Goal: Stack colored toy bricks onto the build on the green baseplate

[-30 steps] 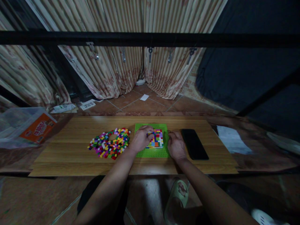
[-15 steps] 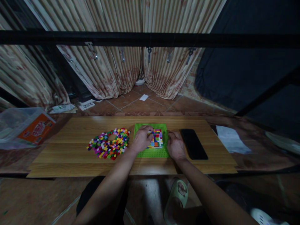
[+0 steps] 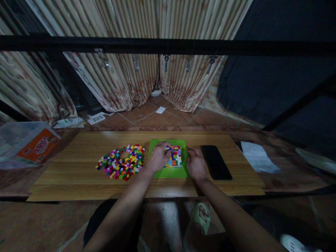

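A green studded baseplate [image 3: 168, 172] lies on the wooden board [image 3: 78, 182], with a block of small coloured bricks [image 3: 175, 156] built on its middle. My left hand [image 3: 157, 157] rests over the plate's left part, its fingers curled and pinched against the top-left corner of the brick block. My right hand [image 3: 196, 163] lies on the plate's right edge with its fingers bent down, beside the block. What the left fingertips pinch is too small to make out. A loose pile of coloured bricks [image 3: 120, 162] lies left of the plate.
A black phone [image 3: 215, 162] lies flat right of the plate. A clear bag with an orange packet [image 3: 31, 145] sits off the board's left end, white paper [image 3: 256, 156] off its right end. A black bar [image 3: 168, 46] crosses overhead. Curtains hang behind.
Both hands stay on the plate almost unmoved; the left fingers shifted slightly at the block's top-left corner. The view drifted a little.
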### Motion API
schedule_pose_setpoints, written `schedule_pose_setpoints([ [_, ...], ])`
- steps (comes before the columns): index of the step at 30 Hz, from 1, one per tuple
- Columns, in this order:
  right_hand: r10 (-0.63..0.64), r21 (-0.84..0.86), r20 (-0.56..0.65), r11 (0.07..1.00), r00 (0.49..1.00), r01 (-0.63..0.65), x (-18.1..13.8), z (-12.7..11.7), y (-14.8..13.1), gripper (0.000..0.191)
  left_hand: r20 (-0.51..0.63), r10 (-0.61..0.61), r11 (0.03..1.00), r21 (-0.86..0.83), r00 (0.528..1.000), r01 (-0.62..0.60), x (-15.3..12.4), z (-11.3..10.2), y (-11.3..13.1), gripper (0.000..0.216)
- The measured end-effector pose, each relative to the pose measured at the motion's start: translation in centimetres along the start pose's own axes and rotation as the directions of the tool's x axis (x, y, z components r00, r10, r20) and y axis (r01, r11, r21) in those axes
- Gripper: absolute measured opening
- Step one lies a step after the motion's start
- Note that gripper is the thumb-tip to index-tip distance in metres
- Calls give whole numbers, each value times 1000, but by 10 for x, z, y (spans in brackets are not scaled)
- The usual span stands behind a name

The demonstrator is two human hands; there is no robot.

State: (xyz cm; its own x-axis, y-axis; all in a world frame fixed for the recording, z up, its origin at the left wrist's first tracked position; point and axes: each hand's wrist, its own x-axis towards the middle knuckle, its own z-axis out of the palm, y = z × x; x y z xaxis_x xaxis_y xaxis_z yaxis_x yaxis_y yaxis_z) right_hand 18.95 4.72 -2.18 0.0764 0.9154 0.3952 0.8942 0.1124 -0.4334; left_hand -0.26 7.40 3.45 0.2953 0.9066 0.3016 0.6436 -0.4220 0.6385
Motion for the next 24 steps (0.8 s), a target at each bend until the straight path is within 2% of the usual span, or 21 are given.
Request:
schedule_pose_setpoints([
  [3, -6, 1, -10, 1000, 1000, 6, 0, 1, 1, 34, -3, -32, 999, -10, 999, 32, -1, -2, 1, 20],
  [7, -21, -7, -32, 1000, 999, 21, 0, 1, 0, 32, -33, 4, 1000, -19, 999, -5, -3, 0, -2, 19],
  [11, -21, -22, -23, 1000, 1000, 20, 0, 0, 0, 32, -79, 2, 995, -100, 997, -10, -6, 5, -4, 16],
  [15, -13, -24, -14, 1000, 1000, 12, 0, 0, 1, 31, -101, -145, 963, -241, 984, 117, -4, 13, -7, 19],
  [18, -16, -15, -26, 1000, 1000, 16, 0, 1, 1, 31, -99, -280, 893, -391, 955, 222, -1, 21, -11, 20],
  [21, -18, -10, -37, 1000, 999, 18, -1, 1, 1, 31, -98, -330, 840, -485, 939, 244, 3, 27, -13, 18],
  [24, -28, -11, -35, 1000, 999, 28, 0, 1, 2, 31, -83, -342, 821, -511, 936, 254, 5, 30, -13, 18],
])
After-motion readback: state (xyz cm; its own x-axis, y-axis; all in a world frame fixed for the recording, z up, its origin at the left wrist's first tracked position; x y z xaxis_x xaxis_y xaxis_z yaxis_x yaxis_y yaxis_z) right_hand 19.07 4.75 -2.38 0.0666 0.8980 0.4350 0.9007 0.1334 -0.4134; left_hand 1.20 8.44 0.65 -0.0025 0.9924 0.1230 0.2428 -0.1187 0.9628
